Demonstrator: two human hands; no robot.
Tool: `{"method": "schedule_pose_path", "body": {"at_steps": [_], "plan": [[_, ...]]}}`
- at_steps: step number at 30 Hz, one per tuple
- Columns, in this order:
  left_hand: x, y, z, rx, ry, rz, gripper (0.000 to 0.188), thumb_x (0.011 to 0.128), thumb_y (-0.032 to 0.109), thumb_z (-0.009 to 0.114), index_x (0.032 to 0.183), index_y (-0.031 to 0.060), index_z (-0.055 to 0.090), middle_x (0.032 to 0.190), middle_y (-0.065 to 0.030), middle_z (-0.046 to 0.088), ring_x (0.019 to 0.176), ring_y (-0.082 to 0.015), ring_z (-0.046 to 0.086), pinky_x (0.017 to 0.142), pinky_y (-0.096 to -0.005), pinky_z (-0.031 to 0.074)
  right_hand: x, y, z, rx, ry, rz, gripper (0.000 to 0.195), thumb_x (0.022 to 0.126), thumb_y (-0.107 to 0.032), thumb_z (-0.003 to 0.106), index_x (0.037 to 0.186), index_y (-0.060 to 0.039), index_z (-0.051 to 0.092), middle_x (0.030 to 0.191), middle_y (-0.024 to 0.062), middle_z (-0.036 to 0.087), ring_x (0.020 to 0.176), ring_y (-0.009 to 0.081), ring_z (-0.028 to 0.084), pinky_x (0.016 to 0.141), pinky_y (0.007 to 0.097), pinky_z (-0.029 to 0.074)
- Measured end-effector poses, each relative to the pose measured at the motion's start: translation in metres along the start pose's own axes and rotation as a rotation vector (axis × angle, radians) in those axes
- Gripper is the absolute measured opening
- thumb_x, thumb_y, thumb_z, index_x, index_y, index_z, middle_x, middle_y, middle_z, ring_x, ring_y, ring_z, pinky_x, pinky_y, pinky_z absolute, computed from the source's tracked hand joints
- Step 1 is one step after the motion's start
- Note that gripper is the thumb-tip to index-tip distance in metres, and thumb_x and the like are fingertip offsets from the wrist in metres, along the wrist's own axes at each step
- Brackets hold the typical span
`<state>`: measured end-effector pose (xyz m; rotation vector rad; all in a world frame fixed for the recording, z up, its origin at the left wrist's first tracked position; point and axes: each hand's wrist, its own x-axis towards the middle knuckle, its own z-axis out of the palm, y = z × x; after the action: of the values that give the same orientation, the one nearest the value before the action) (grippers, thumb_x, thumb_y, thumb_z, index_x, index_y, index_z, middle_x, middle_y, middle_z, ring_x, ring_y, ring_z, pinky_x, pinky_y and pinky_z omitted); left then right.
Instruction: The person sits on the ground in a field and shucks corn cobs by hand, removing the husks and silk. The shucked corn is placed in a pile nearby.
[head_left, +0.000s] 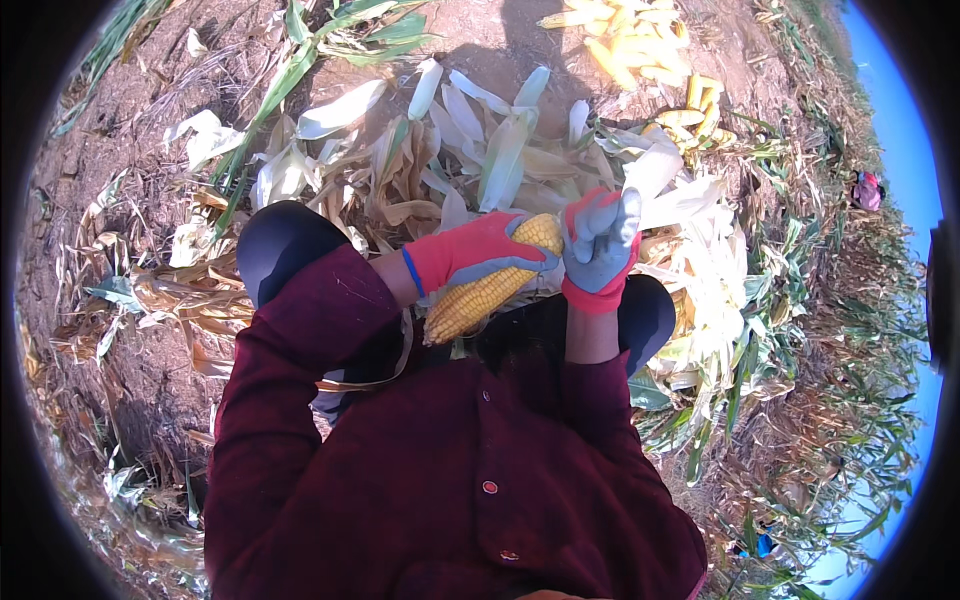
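My left hand (480, 251), in a red and grey work glove, grips a husked ear of yellow corn (480, 296). The cob slants across my lap, its narrow end low and to the left. Beside its thick upper end is my right hand (600, 244), gloved alike, palm towards me and fingers curled. A pale husk leaf (654, 166) shows just behind those fingers; whether they hold it is unclear. Loose corn husks (502, 161) lie heaped on the ground before my knees.
Bare yellow ears (634, 45) lie piled at the top right, with a smaller group (694, 116) nearer. More husks (701, 285) spread beyond my right knee. Green stalk leaves (300, 67) cross the soil at upper left. A distant person in pink (868, 191) appears at the right edge.
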<state>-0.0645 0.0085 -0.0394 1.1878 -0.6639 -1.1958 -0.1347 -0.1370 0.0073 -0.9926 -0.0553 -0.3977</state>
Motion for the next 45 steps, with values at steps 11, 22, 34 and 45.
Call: {"method": "schedule_pose_path", "body": {"at_steps": [11, 22, 34, 45], "plan": [[0.002, 0.008, -0.007, -0.39, 0.039, -0.077, 0.046, 0.087, 0.032, 0.064, 0.12, 0.0027, 0.052, 0.094, -0.0093, 0.063, 0.075, -0.0186, 0.065, 0.066, -0.0299, 0.054, 0.016, -0.082, -0.068, 1.165, 0.289, -0.368, 0.076, 0.073, -0.031, 0.074, 0.128, 0.0085, 0.04, 0.115, 0.0215, 0.053, 0.109, 0.0308, 0.054, 0.094, 0.0443, 0.048], [-0.002, 0.016, -0.005, -0.518, -0.11, -0.202, 0.052, 0.089, 0.046, 0.056, 0.118, 0.0026, 0.053, 0.091, -0.0114, 0.065, 0.074, -0.0214, 0.067, 0.066, -0.0316, 0.056, 0.028, -0.021, -0.024, -0.686, -0.004, 0.537, 0.04, 0.091, -0.04, 0.058, 0.111, -0.0058, 0.063, 0.077, -0.0006, 0.063, 0.056, 0.0046, 0.051, 0.047, 0.0183, 0.036], [-0.008, 0.001, 0.011, -0.291, -0.003, -0.377, 0.04, 0.093, 0.04, 0.054, 0.105, 0.0033, 0.06, 0.074, -0.0047, 0.061, 0.059, -0.0134, 0.06, 0.053, -0.0263, 0.049, 0.087, -0.06, -0.1, -0.786, 0.059, 0.369, 0.033, 0.091, -0.029, 0.059, 0.107, -0.0009, 0.067, 0.084, 0.0023, 0.064, 0.067, 0.0064, 0.056, 0.053, 0.0209, 0.043], [-0.005, -0.037, 0.031, 0.813, -0.055, -0.079, 0.034, 0.088, 0.039, 0.058, 0.085, 0.0063, 0.063, 0.067, -0.0092, 0.061, 0.061, -0.0267, 0.06, 0.055, -0.0365, 0.048, 0.126, -0.036, -0.149, -1.489, 0.308, 0.597, 0.043, 0.081, -0.044, 0.066, 0.098, -0.0036, 0.068, 0.066, 0.0103, 0.064, 0.045, 0.0171, 0.06, 0.045, 0.028, 0.048]]}}
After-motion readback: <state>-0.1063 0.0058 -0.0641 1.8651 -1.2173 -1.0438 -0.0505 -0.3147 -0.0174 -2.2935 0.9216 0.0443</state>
